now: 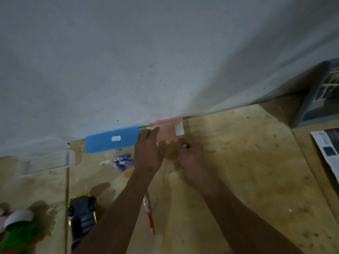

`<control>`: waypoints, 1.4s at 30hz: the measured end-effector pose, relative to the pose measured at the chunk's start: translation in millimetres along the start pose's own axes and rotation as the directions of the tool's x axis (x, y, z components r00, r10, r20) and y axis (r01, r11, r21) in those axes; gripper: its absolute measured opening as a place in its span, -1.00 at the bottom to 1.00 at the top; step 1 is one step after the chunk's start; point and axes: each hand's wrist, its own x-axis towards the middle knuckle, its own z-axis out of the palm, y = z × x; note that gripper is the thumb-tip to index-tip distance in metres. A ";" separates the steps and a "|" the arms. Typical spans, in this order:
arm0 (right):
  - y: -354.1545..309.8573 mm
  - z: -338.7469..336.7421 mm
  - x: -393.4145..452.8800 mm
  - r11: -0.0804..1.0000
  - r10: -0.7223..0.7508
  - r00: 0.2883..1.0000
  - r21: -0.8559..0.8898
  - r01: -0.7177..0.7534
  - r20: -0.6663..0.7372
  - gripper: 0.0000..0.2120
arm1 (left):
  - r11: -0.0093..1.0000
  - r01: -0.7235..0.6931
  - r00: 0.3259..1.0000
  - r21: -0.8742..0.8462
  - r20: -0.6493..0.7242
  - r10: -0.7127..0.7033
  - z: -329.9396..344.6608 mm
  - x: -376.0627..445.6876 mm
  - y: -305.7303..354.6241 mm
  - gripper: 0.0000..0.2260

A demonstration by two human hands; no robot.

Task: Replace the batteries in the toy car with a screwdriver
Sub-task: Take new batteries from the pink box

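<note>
A grey wall (165,52) fills the upper half of the view, meeting a wooden floor (238,162). Against its base lean a blue case (111,139) and, to that case's right, a pink case (167,131), whose lower part is hidden behind the hands. Left of the blue case lies a clear plastic box (45,163), faint and hard to make out. The toy car (82,217) lies underside up, well below the blue case, its near end covered by the left forearm. The screwdriver (149,215) (red handle) lies right of the car, partly under that forearm. The left hand (148,153) reaches with fingers straight toward the pink case. The right hand (190,154) curls around a small battery (185,145), of which only the tip shows. Three loose batteries (122,162) lie just below the blue case, near the left hand but apart from its fingers.
</note>
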 end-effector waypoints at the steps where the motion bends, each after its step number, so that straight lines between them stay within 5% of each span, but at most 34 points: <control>1: 0.4 4.4 5.8 0.999 0.037 0.999 0.003 -0.037 0.005 -0.80 | 1.000 0.009 1.000 0.015 0.007 -0.009 4.0 5.3 -0.4 -0.55; 9: 1.1 26.5 33.8 0.974 0.222 0.975 0.044 -0.222 -0.013 -0.64 | 1.000 -0.014 0.999 0.011 0.032 0.014 15.7 30.0 0.0 -0.50; 16: -2.5 18.4 25.3 0.974 0.227 0.974 0.002 -0.227 -0.017 -0.66 | 0.999 -0.032 0.999 -0.025 -0.027 0.031 20.0 31.3 -3.5 -0.36; 26: -27.6 9.2 11.7 0.958 0.270 0.959 0.072 -0.276 0.085 -0.78 | 1.000 0.016 1.000 -0.020 -0.023 -0.017 20.4 38.6 -3.1 -0.55; 31: -44.7 1.0 4.1 0.979 0.200 0.973 0.012 -0.203 0.116 -0.76 | 0.996 0.084 0.996 0.035 -0.032 -0.083 20.3 40.3 0.1 -0.47; 36: -73.9 -8.7 12.9 0.992 0.007 0.975 -0.121 0.021 0.220 -0.89 | 0.948 0.256 0.964 -0.190 -0.022 -0.265 15.3 25.0 8.6 -0.21; 42: -88.3 -14.5 30.6 0.937 -0.050 0.906 -0.295 0.189 0.421 -0.89 | 0.949 0.208 0.973 -0.237 -0.051 -0.226 15.6 20.3 10.0 -0.44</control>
